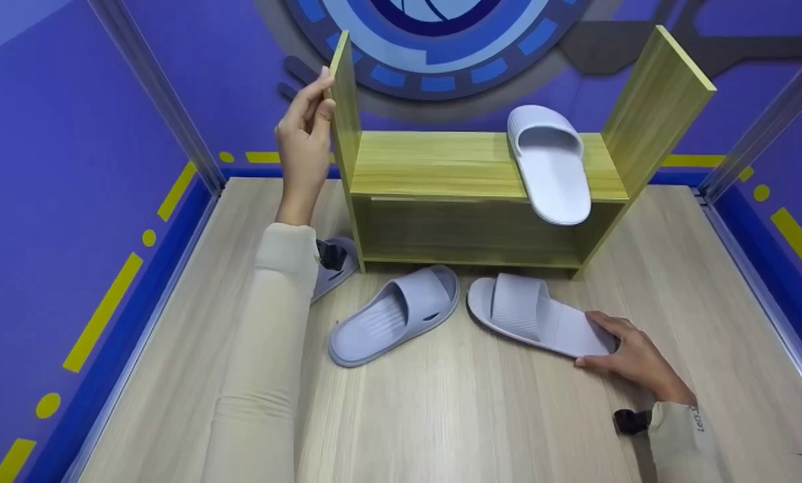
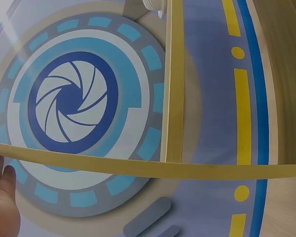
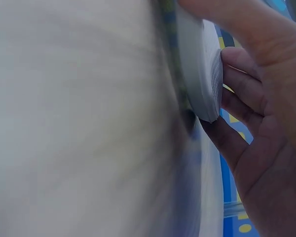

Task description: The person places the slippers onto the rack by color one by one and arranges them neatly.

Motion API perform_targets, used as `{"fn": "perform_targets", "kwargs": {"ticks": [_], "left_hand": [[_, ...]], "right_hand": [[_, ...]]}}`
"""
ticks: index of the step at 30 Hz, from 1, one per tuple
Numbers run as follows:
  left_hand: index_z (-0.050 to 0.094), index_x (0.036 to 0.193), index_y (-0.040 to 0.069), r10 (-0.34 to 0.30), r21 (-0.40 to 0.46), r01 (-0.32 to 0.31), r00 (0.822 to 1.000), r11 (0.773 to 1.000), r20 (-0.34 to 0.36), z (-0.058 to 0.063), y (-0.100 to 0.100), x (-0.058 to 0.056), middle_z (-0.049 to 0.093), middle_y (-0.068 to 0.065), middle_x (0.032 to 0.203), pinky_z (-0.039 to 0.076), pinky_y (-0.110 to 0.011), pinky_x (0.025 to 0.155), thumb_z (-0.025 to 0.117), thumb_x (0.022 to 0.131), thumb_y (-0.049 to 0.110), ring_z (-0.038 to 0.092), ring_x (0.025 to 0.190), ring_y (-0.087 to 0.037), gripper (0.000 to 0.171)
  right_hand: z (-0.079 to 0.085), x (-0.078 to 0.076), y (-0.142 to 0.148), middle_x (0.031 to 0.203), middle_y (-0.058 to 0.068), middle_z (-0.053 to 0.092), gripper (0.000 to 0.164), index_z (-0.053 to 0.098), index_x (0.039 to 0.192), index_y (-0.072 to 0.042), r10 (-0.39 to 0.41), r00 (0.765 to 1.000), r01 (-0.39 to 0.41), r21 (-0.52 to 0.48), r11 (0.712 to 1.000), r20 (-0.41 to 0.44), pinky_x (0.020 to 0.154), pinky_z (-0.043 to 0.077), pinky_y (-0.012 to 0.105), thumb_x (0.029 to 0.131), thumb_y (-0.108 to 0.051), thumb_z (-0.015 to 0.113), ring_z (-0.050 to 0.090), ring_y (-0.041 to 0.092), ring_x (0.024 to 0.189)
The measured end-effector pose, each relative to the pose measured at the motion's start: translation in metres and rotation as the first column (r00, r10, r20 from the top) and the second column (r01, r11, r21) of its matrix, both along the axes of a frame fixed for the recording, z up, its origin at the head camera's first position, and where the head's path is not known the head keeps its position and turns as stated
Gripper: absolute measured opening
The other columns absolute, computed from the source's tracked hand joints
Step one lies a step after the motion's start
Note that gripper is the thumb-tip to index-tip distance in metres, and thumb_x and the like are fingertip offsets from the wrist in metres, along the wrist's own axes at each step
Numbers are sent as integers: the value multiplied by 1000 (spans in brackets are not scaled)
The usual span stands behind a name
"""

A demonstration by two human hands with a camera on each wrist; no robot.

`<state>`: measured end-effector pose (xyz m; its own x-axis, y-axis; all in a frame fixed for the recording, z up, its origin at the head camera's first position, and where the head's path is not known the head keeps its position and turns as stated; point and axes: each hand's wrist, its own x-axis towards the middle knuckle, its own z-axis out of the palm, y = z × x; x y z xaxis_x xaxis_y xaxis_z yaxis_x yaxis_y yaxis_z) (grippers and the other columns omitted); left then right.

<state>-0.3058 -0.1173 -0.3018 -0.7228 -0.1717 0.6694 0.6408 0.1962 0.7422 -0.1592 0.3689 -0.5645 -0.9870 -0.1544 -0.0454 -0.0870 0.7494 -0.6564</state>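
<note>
A light wooden shoe rack (image 1: 434, 164) stands at the back, with a white slipper (image 1: 554, 178) on its upper shelf, heel jutting past the front edge. My left hand (image 1: 305, 137) holds the front edge of the rack's left side panel near its top; in the left wrist view only part of that hand (image 2: 2, 202) shows beside the panel's edge. At the front right, my right hand (image 1: 632, 355) grips the heel end of another white slipper (image 1: 518, 312) with a ribbed strap, thumb and fingers on opposite sides of the sole. Close up, the fingers (image 3: 244, 81) meet the slipper's edge (image 3: 200, 74).
A grey-blue slipper (image 1: 394, 318) lies on the wood-grain floor (image 1: 441, 416) before the rack. Its look-alike (image 1: 340, 268) is partly hidden behind my left sleeve. Blue printed walls (image 1: 72, 201) with metal corner posts enclose the space.
</note>
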Motion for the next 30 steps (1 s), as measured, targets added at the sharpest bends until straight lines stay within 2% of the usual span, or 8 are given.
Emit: {"fn": "perform_targets", "kwargs": {"ticks": [2,4,7,14,20,22,27,30], "left_hand": [[60,126,-1,2,-2,-2,1000,1000,9,4,1,4,52,-14,141,50,-23,90,54,95,9,55,126,-13,33],[61,126,0,5,-6,-5,1000,1000,12,6,2,7,53,-13,140,49,-22,87,54,96,9,55,126,-12,32],[61,125,0,8,-9,-8,1000,1000,10,6,2,7,53,-12,140,50,-23,88,54,96,9,56,125,-12,32],[60,125,-2,-7,8,7,1000,1000,1,7,3,9,53,-15,140,49,-28,98,54,95,8,55,126,-15,32],[61,126,-1,-1,7,1,1000,1000,17,8,3,9,53,-13,140,49,-27,97,54,95,8,54,126,-14,32],[60,126,-2,3,-3,-3,1000,1000,12,8,3,9,53,-13,141,49,-27,96,54,95,8,54,127,-15,33],[60,126,-2,3,-2,-3,1000,1000,5,8,3,11,52,-15,140,49,-27,98,55,95,7,54,127,-16,33],[60,126,-2,0,2,0,1000,1000,7,8,3,11,53,-15,140,48,-28,98,55,95,6,54,127,-16,32]], "right_hand": [[1,1,-2,146,18,45,94,45,144,-8,-3,1000,3,-11,1000,-12,93,21,0,66,-40,87,37,39,134],[2,2,-4,145,19,45,94,45,144,-8,-5,1000,4,-19,1000,-18,89,18,-4,66,-40,87,38,39,134],[5,2,-7,145,19,44,95,45,144,-9,-10,1000,10,-30,1000,-17,88,17,-5,65,-40,87,38,39,134],[15,4,-15,148,16,43,96,43,145,-11,-15,1000,15,-14,1000,-7,89,18,-5,65,-45,86,37,37,136],[18,5,-23,146,15,46,95,45,144,-12,-14,997,12,-27,1000,-73,89,17,-7,64,-41,87,40,34,132],[18,5,-24,145,14,47,94,47,144,-12,-17,994,14,-32,999,-107,89,17,-7,63,-39,88,41,26,130],[17,6,-27,142,13,51,91,51,141,-12,-23,982,14,-49,999,-185,90,18,-8,62,-37,90,35,-11,123],[17,6,-29,140,14,53,91,52,140,-12,-22,974,9,-60,998,-225,92,18,-7,61,-35,90,29,-20,120]]}}
